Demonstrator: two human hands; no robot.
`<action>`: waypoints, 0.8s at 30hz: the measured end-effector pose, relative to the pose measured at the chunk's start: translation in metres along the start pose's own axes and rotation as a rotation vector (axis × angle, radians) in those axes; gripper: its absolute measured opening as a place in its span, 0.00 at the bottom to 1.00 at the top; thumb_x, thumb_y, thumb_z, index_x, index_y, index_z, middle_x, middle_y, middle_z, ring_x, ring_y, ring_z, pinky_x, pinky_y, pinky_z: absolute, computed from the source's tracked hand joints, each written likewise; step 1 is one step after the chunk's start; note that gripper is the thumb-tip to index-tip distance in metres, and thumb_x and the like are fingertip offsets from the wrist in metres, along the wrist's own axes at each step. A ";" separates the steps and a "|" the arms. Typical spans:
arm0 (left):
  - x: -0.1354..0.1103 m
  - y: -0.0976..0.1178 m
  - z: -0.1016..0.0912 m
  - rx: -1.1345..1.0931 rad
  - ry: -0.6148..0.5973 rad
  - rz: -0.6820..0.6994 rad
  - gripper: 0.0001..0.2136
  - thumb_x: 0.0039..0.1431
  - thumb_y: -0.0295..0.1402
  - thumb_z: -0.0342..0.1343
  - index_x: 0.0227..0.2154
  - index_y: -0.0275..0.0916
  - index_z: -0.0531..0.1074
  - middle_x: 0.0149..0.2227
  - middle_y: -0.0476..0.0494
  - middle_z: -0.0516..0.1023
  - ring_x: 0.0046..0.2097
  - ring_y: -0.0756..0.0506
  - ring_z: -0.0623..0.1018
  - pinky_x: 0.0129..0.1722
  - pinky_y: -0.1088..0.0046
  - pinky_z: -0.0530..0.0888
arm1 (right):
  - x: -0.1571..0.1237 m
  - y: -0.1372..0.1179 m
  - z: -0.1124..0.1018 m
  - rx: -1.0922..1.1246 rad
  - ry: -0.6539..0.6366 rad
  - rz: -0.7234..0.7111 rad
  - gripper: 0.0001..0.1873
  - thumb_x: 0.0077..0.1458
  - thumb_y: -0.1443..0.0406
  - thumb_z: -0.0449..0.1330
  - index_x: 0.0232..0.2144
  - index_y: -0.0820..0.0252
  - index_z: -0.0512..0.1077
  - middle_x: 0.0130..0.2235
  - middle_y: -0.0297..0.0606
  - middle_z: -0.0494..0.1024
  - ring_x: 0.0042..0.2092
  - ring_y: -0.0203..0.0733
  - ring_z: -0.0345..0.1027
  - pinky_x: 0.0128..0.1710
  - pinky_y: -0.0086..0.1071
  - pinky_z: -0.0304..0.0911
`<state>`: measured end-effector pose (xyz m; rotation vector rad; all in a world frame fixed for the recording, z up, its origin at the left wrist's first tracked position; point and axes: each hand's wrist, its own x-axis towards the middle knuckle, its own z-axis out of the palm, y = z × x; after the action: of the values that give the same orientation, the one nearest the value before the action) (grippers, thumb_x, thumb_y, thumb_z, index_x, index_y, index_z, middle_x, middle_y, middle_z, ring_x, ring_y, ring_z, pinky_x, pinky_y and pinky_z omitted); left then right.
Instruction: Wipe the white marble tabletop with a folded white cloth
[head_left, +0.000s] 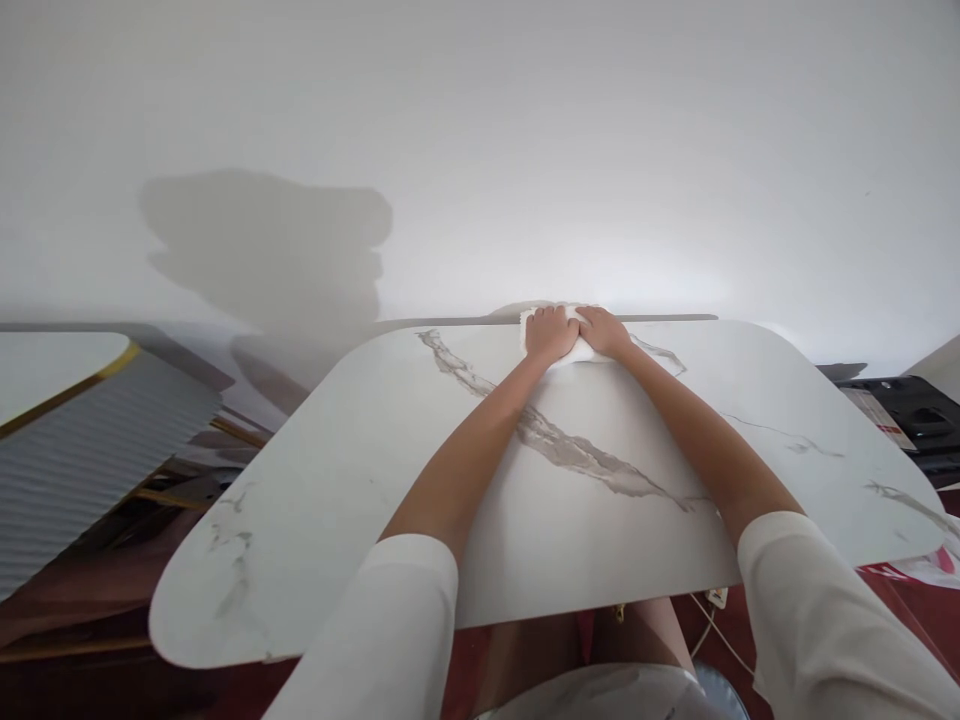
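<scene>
Both arms stretch forward over a white marble-patterned table (390, 440), to its far edge by the wall. A white cloth (576, 353), bunched and possibly a paper towel, lies on that edge under both hands. My left hand (551, 333) presses on the cloth with its fingers curled over it. Beside it, touching at the thumbs, my right hand (606, 332) grips the cloth's right part. Most of the cloth is hidden beneath the hands, and the fingertips are partly out of sight.
A pale wall (480, 150) rises right behind the table. To the left stands a ribbed grey cabinet (97, 470) with a white top and gold edging. A black appliance-like object (919, 415) is at the right. A white cable (724, 640) hangs below the table's front edge.
</scene>
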<state>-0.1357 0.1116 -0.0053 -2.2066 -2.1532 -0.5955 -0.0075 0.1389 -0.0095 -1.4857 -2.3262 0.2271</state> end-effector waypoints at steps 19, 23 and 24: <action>-0.041 0.024 -0.005 -0.015 -0.007 0.065 0.20 0.67 0.34 0.40 0.58 0.37 0.66 0.59 0.35 0.70 0.61 0.36 0.66 0.60 0.58 0.62 | -0.046 0.008 -0.002 -0.124 0.062 -0.023 0.27 0.66 0.64 0.44 0.64 0.67 0.63 0.66 0.49 0.64 0.68 0.52 0.53 0.65 0.45 0.51; -0.062 0.026 -0.010 -0.028 -0.004 0.084 0.19 0.66 0.34 0.41 0.56 0.39 0.67 0.57 0.35 0.72 0.61 0.36 0.66 0.59 0.56 0.63 | -0.069 -0.002 -0.004 -0.127 0.070 -0.003 0.27 0.66 0.64 0.44 0.63 0.65 0.63 0.66 0.48 0.65 0.68 0.52 0.53 0.65 0.46 0.52; -0.068 0.027 -0.012 -0.027 -0.006 0.094 0.19 0.66 0.34 0.41 0.55 0.39 0.67 0.57 0.35 0.72 0.60 0.36 0.67 0.59 0.57 0.63 | -0.076 -0.005 -0.005 -0.127 0.071 0.000 0.27 0.65 0.64 0.44 0.63 0.65 0.63 0.66 0.48 0.65 0.67 0.52 0.54 0.64 0.46 0.52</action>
<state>-0.1124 0.0412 -0.0058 -2.3106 -2.0431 -0.6174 0.0191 0.0682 -0.0206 -1.5270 -2.3210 0.0265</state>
